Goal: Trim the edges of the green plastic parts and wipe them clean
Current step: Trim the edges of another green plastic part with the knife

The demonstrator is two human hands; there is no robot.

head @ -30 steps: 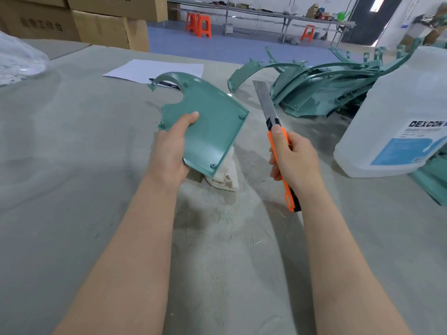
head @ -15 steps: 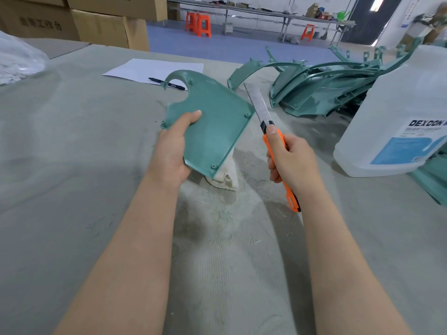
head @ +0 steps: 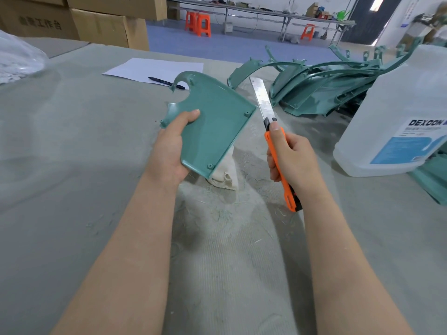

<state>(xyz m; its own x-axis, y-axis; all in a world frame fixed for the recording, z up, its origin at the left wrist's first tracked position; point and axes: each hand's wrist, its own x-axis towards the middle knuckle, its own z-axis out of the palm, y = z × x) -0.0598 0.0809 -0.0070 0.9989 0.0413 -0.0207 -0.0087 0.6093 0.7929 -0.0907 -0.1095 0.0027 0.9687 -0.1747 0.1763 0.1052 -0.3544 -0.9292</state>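
My left hand (head: 170, 151) grips a flat green plastic part (head: 214, 124) by its lower left edge, holding it tilted above the table, thumb on its face. My right hand (head: 294, 162) is closed on an orange utility knife (head: 278, 153), whose long steel blade points up and away, just right of the part's right corner. The blade stands beside that edge with a small gap. A crumpled beige cloth (head: 223, 176) lies on the table under the part, partly hidden by it. Green shavings litter the grey table cover around it.
A pile of curved green plastic parts (head: 321, 85) lies at the back right. A large translucent jug labelled DEXCON (head: 399, 117) stands at the right. A white sheet (head: 152, 68) with a pen (head: 165, 82) lies behind the part. Cardboard boxes (head: 106, 27) stand at the back left.
The knife blade moved left and closer to the part's right edge, then drew slightly back. The part tilted a little in my left hand.
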